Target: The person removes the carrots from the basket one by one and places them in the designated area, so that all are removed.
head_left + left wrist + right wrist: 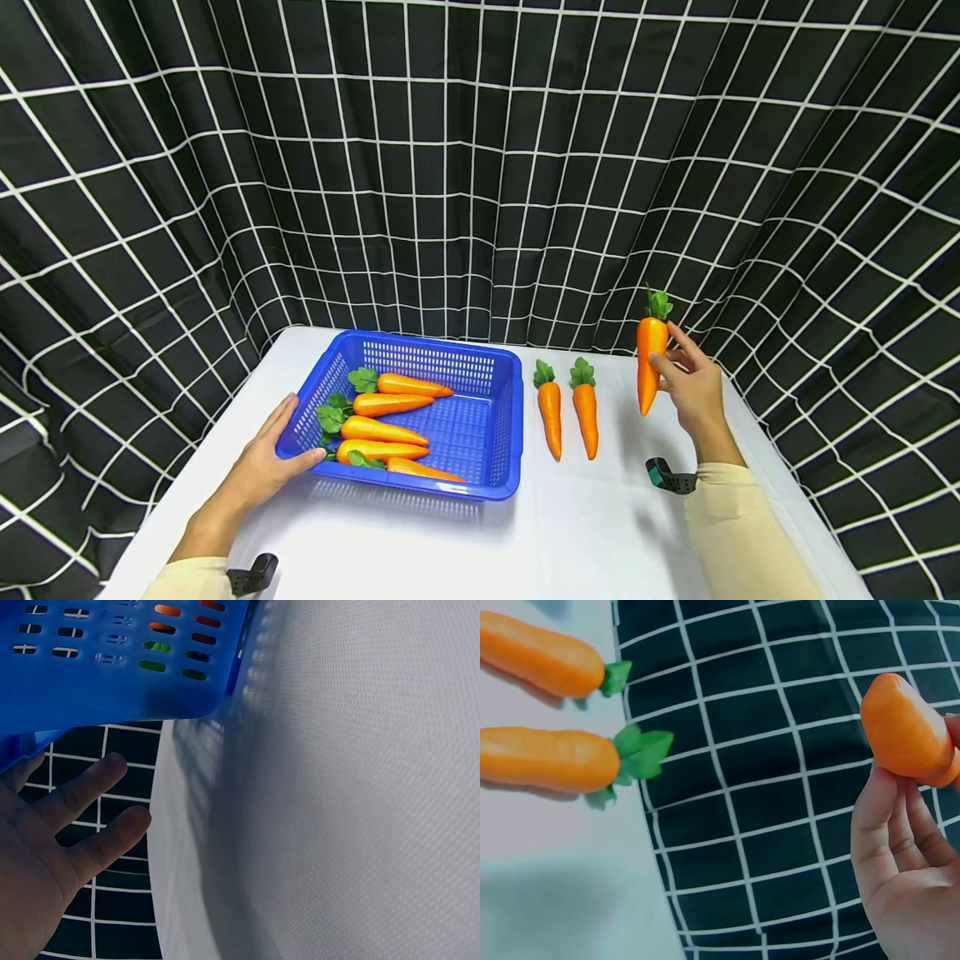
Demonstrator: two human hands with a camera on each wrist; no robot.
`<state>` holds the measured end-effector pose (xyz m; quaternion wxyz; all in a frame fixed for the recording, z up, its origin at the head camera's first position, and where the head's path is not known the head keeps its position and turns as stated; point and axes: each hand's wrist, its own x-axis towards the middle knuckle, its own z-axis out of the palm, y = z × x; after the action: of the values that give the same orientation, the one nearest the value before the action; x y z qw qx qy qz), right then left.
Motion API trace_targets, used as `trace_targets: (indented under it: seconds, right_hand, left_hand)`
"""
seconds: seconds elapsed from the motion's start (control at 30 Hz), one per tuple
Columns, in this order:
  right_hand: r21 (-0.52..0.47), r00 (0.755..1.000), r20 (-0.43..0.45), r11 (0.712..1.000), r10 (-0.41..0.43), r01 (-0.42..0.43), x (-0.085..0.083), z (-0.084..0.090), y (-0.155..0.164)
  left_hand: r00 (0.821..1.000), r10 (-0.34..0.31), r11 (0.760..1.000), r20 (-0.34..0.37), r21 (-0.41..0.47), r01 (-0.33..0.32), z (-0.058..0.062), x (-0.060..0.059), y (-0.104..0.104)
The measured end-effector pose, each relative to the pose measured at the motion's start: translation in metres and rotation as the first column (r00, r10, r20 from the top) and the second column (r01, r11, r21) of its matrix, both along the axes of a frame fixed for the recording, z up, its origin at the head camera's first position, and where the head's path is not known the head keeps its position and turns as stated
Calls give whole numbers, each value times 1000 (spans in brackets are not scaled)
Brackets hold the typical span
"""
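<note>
A blue plastic basket [504,392] sits on the white table [570,533] with several orange carrots [382,430] lying in it. My left hand [272,458] rests against the basket's near-left corner, thumb on the rim, fingers fairly straight [90,787]. My right hand [686,375] holds one carrot [651,358] upright above the table at the right, pinched between thumb and fingers [881,817]; its orange body [906,735] shows in the right wrist view. Two carrots [550,408] [586,408] lie side by side on the table between basket and right hand.
A black curtain with a white grid [480,167] hangs behind and around the table. The table's edges run close on the left and right [161,847]. The two lying carrots [547,757] point their green tops toward the curtain.
</note>
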<state>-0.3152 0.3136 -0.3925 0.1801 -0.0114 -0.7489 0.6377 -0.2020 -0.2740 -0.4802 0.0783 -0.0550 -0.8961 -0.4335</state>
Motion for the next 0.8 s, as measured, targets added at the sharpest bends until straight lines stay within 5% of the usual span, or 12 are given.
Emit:
trace_targets:
  seconds: [0.8]
  right_hand:
    - [84,982,186,996,-40,24,-16,-66,27]
  left_hand:
    - [1000,2,1000,6,0,-2,4,2,3]
